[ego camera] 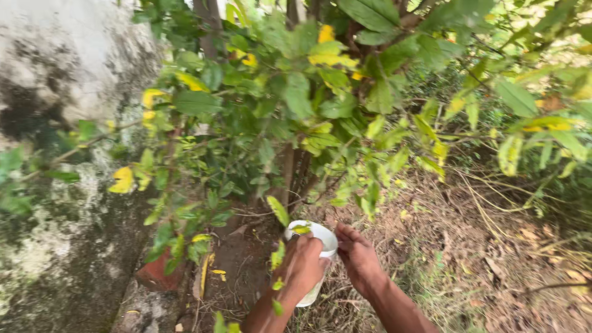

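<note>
Head view, hands [330, 262] gripping smooth white cup [320, 237]

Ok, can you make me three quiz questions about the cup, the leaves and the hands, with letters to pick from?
1. Where is the white cup?
A. under the bush, in the hands
B. on the wall
C. up in the branches

2. What colour are the odd leaves among the green ones?
A. blue
B. yellow
C. purple

3. How is the left hand?
A. flat on the ground
B. closed round the cup
C. holding a stick

Answers: 1 A, both hands hold it low by the stems; 2 B, a yellow leaf shows; 3 B, its fingers wrap the cup while the right hand touches the rim.
</note>
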